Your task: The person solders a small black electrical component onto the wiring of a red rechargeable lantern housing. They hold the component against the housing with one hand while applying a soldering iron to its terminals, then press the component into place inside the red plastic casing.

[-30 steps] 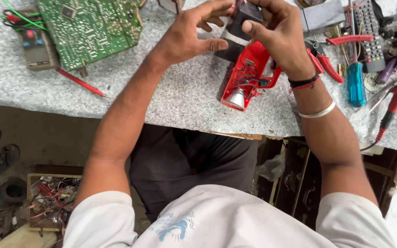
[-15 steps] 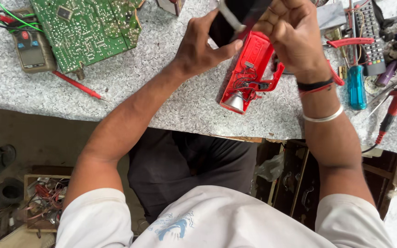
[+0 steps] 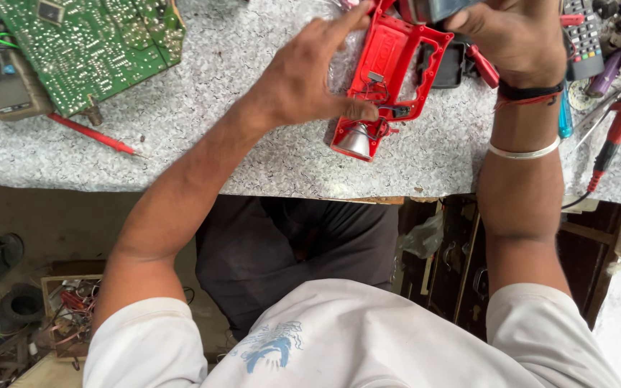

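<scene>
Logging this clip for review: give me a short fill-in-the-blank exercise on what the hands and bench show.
1. The left hand touches an opened torch shell coloured ____.
2. The silver reflector sits at the shell's end nearer the ____ of the bench.
3. The circuit board on the granite bench is coloured ____.
4. The right hand wears a silver ____ on its wrist.

Missing words: red; edge; green; bangle
</scene>
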A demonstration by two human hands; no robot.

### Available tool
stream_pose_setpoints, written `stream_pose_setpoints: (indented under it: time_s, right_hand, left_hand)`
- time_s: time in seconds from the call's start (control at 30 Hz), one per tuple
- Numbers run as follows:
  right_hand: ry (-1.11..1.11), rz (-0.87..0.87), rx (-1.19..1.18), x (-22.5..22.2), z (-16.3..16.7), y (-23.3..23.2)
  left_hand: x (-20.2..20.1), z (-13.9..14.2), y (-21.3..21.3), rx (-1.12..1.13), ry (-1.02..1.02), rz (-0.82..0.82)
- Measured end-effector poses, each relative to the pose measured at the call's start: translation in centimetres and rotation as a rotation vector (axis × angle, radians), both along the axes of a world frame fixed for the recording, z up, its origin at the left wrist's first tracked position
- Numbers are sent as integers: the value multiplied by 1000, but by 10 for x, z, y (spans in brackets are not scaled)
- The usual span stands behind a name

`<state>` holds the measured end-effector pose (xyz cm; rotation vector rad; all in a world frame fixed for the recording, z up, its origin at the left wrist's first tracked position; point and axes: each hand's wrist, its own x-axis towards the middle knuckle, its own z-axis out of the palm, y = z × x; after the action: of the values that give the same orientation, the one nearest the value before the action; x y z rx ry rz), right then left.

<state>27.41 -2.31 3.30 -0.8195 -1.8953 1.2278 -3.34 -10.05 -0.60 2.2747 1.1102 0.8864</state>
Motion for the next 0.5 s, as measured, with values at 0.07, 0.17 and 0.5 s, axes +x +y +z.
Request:
stream_pose_setpoints:
  time_s: [0.07, 0.17, 0.5]
  right_hand:
    - [-58, 84, 83, 4, 5, 3]
    - [-78, 364, 182, -2, 6, 10]
    - [-325, 358, 396, -4, 15, 10]
  left_hand:
    - [3, 2, -7, -26, 43, 2]
    - [4, 7, -10, -174, 104, 10]
    - [-43, 31, 4, -262, -129, -112]
